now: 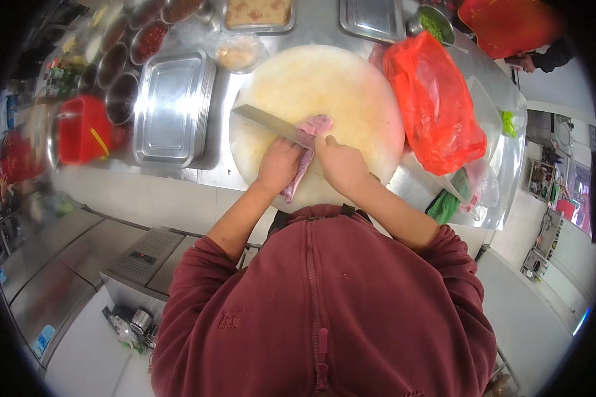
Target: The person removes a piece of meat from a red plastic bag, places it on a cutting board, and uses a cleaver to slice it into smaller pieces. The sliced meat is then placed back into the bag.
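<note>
On a round chopping board [355, 94] lies a long strip of raw meat [294, 179], running from the board's near side toward its middle. My left hand [280, 163] presses on the strip with curled fingers, close to the blade. A cleaver [265, 120] is in my right hand [342, 166], which grips it near the blade's right end. The blade lies slantwise across the meat, its far corner toward the board's left side. Beyond the blade, a pale pink portion of meat [320, 122] rests on the board. My right fist hides the cleaver's handle.
A stack of steel trays [171, 106] stands left of the board. Red plastic bags [434, 104] lie to its right, above a green cloth [444, 208]. Several bowls [121, 98] and a red bucket [82, 131] fill the far left. Another person's hand [526, 63] shows at upper right.
</note>
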Demonstrator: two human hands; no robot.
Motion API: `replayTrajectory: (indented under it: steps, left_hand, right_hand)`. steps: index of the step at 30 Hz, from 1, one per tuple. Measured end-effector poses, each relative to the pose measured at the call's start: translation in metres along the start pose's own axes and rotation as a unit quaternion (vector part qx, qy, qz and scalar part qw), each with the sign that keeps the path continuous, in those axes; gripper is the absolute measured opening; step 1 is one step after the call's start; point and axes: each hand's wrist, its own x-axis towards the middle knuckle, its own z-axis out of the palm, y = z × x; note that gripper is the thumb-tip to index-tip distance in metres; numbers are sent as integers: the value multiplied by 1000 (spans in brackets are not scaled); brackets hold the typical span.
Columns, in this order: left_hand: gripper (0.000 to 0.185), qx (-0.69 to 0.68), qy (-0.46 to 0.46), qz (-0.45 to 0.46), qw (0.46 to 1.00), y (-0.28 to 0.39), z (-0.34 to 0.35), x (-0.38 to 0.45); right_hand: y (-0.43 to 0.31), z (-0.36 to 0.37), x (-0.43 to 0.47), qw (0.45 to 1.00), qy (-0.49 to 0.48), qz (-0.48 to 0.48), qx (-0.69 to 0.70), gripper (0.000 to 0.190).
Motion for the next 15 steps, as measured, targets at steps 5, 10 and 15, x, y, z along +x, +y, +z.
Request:
replayTrajectory:
  steps: [5,10,15]
  left_hand:
    - [32,13,-27,37,999,-12,13,-10]
    - [29,-4,21,51,998,-5,9,-6]
    - [29,-37,-4,46,998,-5,6,-10]
  right_hand:
    - [17,2,-30,999,-6,20,33,12]
    - [29,-3,-50,998,-19,48,42,12]
    - [11,13,10,995,52,-32,83,17]
